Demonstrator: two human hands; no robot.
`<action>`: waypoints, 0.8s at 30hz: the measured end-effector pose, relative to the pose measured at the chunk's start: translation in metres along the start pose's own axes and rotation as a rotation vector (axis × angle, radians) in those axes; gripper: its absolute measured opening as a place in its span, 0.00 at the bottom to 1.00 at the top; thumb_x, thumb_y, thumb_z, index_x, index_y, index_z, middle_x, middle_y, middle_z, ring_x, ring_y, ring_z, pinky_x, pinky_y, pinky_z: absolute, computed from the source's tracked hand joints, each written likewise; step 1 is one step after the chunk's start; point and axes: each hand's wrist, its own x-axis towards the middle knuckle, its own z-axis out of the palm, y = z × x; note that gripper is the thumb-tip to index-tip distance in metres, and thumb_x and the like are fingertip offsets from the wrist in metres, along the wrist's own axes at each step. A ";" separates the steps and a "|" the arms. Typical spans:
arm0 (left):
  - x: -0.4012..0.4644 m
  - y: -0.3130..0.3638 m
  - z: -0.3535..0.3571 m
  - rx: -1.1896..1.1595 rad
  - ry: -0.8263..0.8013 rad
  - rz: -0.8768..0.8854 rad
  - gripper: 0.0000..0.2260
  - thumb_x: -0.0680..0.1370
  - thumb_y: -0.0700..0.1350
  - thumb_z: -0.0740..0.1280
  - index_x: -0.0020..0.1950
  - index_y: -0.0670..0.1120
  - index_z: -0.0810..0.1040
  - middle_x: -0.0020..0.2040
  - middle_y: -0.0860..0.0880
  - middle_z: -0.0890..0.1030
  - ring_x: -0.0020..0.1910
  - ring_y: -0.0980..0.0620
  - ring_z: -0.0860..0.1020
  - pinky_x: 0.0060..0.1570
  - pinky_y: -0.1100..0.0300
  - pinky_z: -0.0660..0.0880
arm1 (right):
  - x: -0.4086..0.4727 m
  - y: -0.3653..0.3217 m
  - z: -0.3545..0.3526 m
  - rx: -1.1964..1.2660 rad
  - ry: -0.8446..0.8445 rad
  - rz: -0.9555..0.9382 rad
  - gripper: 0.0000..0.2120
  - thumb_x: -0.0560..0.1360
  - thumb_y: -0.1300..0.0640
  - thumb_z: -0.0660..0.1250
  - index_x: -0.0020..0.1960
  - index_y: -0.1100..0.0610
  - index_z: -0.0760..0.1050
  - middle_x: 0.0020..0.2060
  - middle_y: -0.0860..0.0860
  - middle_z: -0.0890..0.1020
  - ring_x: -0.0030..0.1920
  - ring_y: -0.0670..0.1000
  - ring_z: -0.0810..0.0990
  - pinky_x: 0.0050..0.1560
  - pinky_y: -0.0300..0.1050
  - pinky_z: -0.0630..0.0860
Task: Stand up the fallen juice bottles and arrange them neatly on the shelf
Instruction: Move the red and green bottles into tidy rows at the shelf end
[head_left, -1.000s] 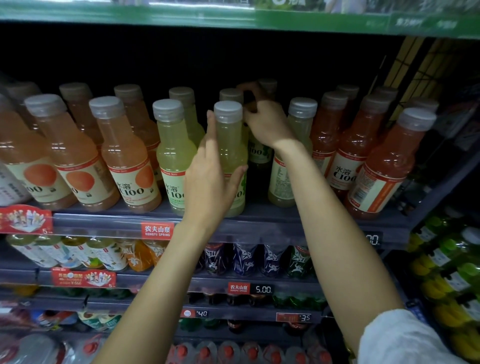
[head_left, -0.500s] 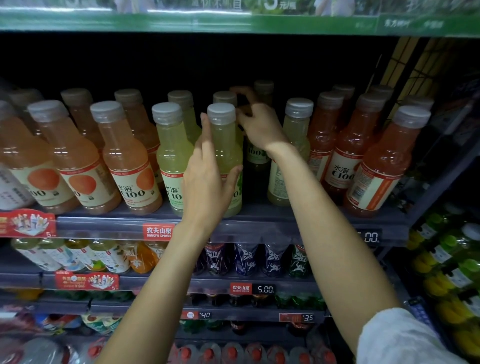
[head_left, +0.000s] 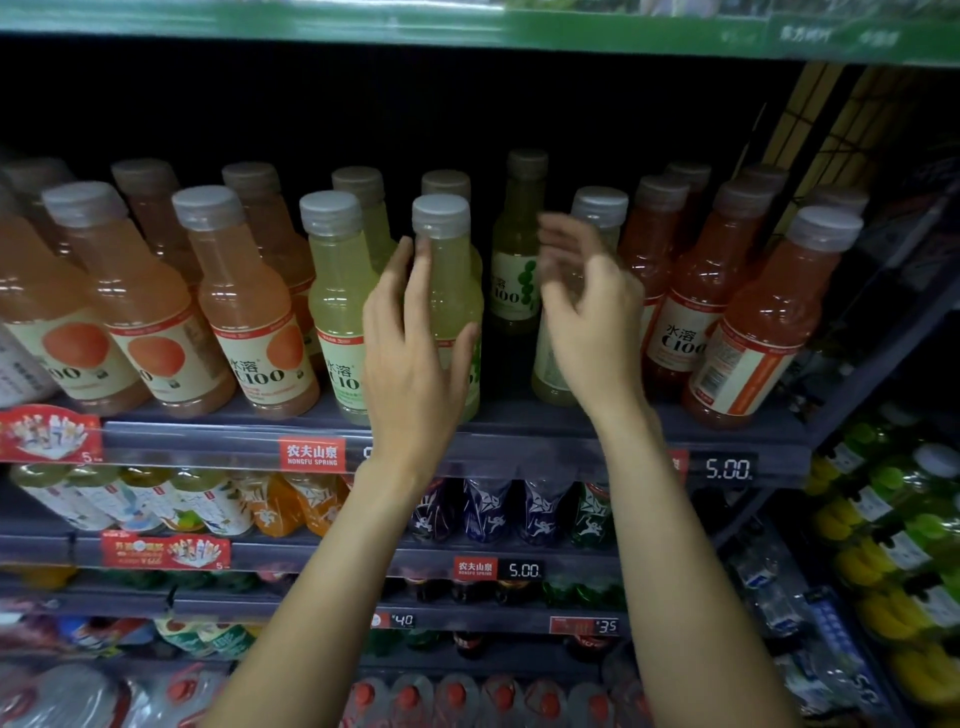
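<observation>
Juice bottles stand in rows on the dark shelf (head_left: 519, 415): orange ones on the left, pale green ones in the middle, red ones on the right. My left hand (head_left: 415, 343) holds a front pale green bottle (head_left: 447, 280), fingers up its left side and thumb round the right. My right hand (head_left: 592, 317) hovers blurred in front of another pale green bottle (head_left: 597, 208), fingers loosely bent and holding nothing. Behind the gap between my hands stands a green bottle (head_left: 517, 265), upright and set further back.
An orange bottle (head_left: 244, 306) and a red bottle (head_left: 769, 322) flank the green ones at the shelf front. A green-edged shelf (head_left: 467, 31) hangs overhead. Lower shelves carry more drinks behind price strips (head_left: 727, 467). Yellow and green bottles (head_left: 883, 545) fill the right rack.
My right hand has let go of the rear green bottle and drawn back toward me; that bottle now stands upright in the back. My left hand stays on the front bottle.
</observation>
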 end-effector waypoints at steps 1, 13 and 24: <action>-0.002 0.002 0.000 -0.025 0.056 0.040 0.24 0.77 0.41 0.69 0.71 0.38 0.65 0.68 0.39 0.71 0.67 0.44 0.68 0.67 0.58 0.65 | -0.011 0.005 -0.006 -0.025 0.083 -0.025 0.13 0.77 0.65 0.62 0.61 0.62 0.74 0.54 0.54 0.80 0.54 0.45 0.78 0.54 0.30 0.73; 0.018 0.061 0.049 -0.365 -0.407 -0.173 0.33 0.76 0.49 0.69 0.76 0.44 0.57 0.70 0.41 0.67 0.64 0.43 0.73 0.59 0.52 0.73 | -0.044 0.044 -0.023 -0.019 0.017 0.301 0.26 0.72 0.73 0.60 0.70 0.63 0.65 0.67 0.56 0.72 0.68 0.52 0.70 0.68 0.40 0.65; 0.028 0.050 0.063 -0.510 -0.360 -0.300 0.35 0.71 0.50 0.75 0.72 0.43 0.62 0.64 0.46 0.75 0.60 0.51 0.76 0.57 0.58 0.75 | -0.048 0.056 -0.025 0.039 -0.047 0.328 0.20 0.75 0.68 0.63 0.66 0.60 0.71 0.57 0.52 0.74 0.51 0.47 0.77 0.57 0.45 0.76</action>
